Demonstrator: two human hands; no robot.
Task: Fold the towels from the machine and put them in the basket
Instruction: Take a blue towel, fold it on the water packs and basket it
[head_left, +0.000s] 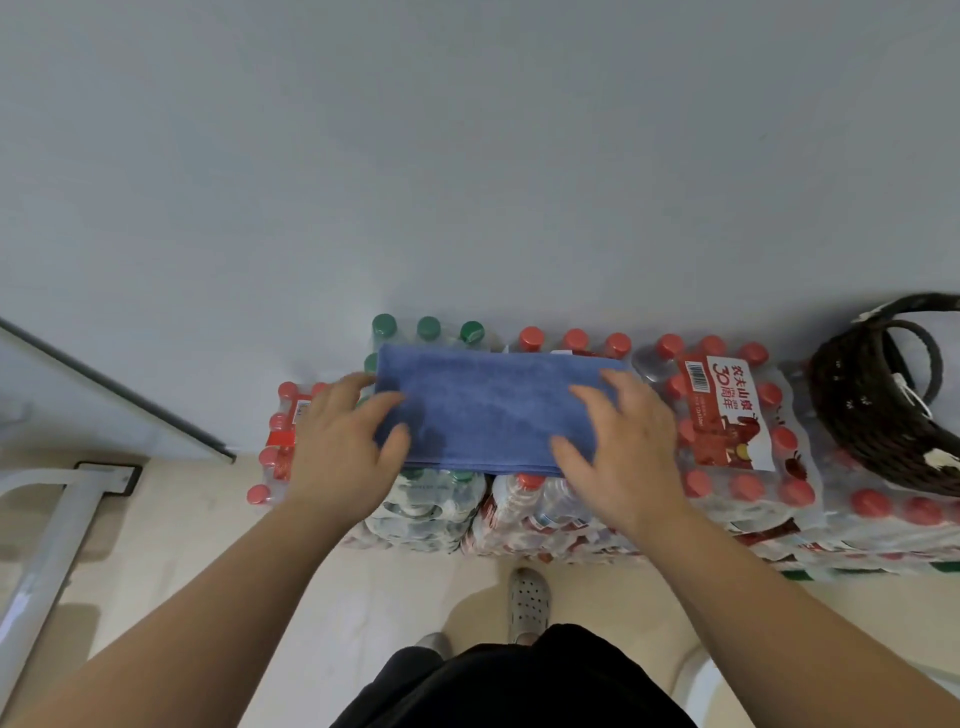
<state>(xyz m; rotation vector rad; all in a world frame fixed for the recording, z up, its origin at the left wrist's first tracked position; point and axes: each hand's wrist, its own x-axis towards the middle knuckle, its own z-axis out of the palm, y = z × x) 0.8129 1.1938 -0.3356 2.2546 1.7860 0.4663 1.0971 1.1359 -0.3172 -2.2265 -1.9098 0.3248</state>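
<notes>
Blue towel (493, 410) folded lengthwise atop bottled-water packs (737, 483). L hand (337, 447), R hand (623, 441) press its ends, fingers (385, 402) splayed, released, prob. flattening for next fold. Wicker basket (852, 415) nearby, R.

Blue towel (483, 410), dark brown woven basket (883, 410)

We see soft, even, somewhat dim light, with faint shadows on the towel (488, 410) and the pale floor (384, 597). Wide-angle distortion bends the edges — and the whole frame looks slightly soft.
</notes>
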